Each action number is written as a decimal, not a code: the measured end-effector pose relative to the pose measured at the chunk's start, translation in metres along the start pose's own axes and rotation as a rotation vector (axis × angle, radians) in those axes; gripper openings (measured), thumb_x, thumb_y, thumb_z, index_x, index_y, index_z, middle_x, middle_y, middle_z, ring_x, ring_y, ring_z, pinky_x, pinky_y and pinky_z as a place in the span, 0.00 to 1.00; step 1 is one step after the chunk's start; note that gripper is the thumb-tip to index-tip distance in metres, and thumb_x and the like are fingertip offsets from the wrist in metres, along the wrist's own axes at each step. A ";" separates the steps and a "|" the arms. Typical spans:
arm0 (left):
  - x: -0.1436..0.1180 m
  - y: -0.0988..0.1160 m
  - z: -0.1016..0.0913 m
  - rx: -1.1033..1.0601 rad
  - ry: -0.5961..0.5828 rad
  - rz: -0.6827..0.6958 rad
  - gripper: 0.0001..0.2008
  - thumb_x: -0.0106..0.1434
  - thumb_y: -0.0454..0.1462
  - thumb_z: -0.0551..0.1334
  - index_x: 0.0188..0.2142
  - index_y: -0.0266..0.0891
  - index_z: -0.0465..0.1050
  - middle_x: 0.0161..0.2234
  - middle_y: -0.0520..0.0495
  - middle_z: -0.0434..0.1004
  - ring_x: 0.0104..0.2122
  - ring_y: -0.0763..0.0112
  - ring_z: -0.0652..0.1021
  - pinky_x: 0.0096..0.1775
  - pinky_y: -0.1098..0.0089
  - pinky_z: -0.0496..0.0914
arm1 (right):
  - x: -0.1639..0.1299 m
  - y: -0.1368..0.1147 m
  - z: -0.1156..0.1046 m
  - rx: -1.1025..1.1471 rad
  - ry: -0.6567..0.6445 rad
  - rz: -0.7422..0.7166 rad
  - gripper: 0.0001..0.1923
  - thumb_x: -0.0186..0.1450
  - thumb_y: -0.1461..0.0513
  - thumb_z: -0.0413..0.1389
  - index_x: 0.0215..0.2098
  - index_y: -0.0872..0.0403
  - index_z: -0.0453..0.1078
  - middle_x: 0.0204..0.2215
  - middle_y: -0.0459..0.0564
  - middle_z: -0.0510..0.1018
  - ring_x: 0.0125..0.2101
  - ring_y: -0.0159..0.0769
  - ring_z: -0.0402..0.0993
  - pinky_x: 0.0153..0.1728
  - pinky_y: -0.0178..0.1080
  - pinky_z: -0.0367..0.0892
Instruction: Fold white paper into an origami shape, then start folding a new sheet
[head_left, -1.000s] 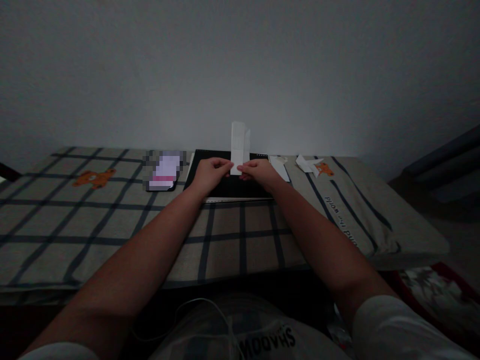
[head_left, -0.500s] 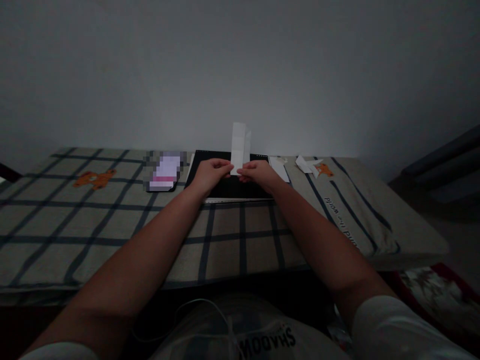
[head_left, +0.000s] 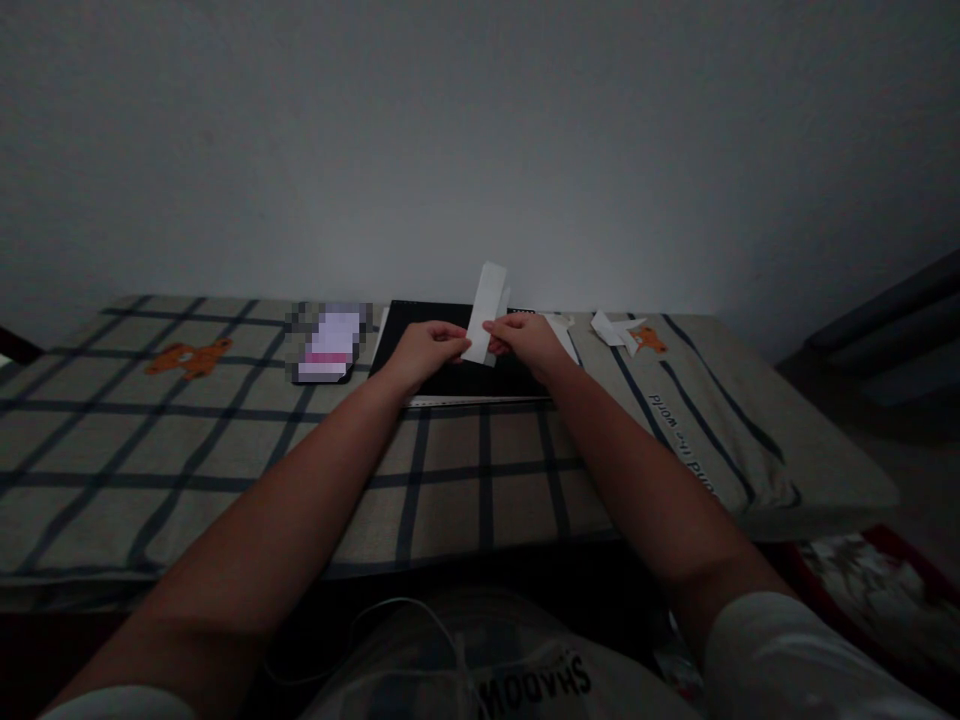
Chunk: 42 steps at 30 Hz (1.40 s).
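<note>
Your left hand [head_left: 424, 350] and right hand [head_left: 529, 340] meet over the black notebook [head_left: 457, 375], and between them you hold a narrow strip of white paper [head_left: 484, 312]. The strip stands up from your fingers and leans to the right, its upper end well above both hands and its lower end hanging just below your fingertips. Your left hand is closed on the strip's lower left edge, thumb and fingers pinched together. Your right hand is closed on its right edge a little higher up, fingers curled toward you. A second layer of paper shows just behind the strip on its right side, so it appears folded.

The notebook lies flat under your hands on a surface covered by a checked cloth [head_left: 225, 450] with dark lines and an orange bear print [head_left: 187, 357] at the left. Just left of the notebook lies a small flat object [head_left: 330, 342] that is blurred out. To the right of your right hand, a flat white paper piece [head_left: 561, 335] lies beside the notebook, and farther right sit some small folded white paper shapes [head_left: 615, 328], well apart from your hands. A plain grey wall [head_left: 480, 140] rises behind it all.
</note>
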<state>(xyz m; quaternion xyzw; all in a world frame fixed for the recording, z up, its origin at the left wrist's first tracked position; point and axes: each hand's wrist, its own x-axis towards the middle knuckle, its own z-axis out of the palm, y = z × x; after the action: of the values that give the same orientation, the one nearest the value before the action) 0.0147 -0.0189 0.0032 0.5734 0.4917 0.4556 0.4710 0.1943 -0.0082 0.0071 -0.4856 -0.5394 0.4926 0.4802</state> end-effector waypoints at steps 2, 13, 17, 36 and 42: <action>-0.001 0.001 0.000 -0.018 0.003 0.004 0.12 0.49 0.39 0.72 0.32 0.36 0.78 0.28 0.49 0.79 0.27 0.73 0.75 0.34 0.70 0.73 | -0.001 0.000 0.001 -0.015 -0.042 -0.005 0.09 0.61 0.64 0.63 0.24 0.56 0.74 0.18 0.44 0.76 0.21 0.26 0.70 0.27 0.31 0.68; -0.001 0.001 0.000 -0.031 -0.035 0.028 0.11 0.51 0.41 0.72 0.30 0.36 0.79 0.27 0.49 0.79 0.27 0.74 0.75 0.33 0.71 0.70 | -0.001 -0.002 0.001 0.055 -0.020 -0.019 0.09 0.63 0.61 0.62 0.26 0.56 0.73 0.20 0.44 0.76 0.22 0.26 0.71 0.27 0.30 0.68; -0.002 0.004 0.002 -0.083 -0.041 -0.013 0.08 0.50 0.38 0.71 0.28 0.37 0.78 0.26 0.49 0.79 0.26 0.74 0.75 0.34 0.71 0.71 | 0.000 -0.002 0.002 0.032 0.002 -0.015 0.09 0.61 0.63 0.63 0.25 0.55 0.71 0.18 0.43 0.74 0.21 0.26 0.69 0.28 0.32 0.69; -0.001 0.006 -0.001 0.012 -0.155 0.016 0.07 0.52 0.38 0.71 0.27 0.37 0.78 0.25 0.49 0.77 0.25 0.74 0.73 0.34 0.69 0.71 | 0.000 0.001 0.002 0.123 0.086 -0.047 0.09 0.57 0.60 0.66 0.26 0.56 0.73 0.20 0.42 0.74 0.21 0.25 0.68 0.26 0.31 0.65; -0.002 0.007 -0.003 0.079 -0.177 0.041 0.10 0.52 0.41 0.71 0.28 0.36 0.78 0.25 0.49 0.77 0.25 0.74 0.73 0.30 0.71 0.68 | 0.003 0.003 0.003 0.155 0.074 -0.047 0.18 0.61 0.54 0.63 0.20 0.56 0.69 0.16 0.43 0.71 0.17 0.24 0.66 0.22 0.31 0.64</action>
<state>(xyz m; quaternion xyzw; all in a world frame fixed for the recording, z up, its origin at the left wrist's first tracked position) 0.0129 -0.0207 0.0104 0.6395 0.4538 0.3932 0.4802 0.1916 -0.0056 0.0039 -0.4523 -0.4928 0.5030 0.5473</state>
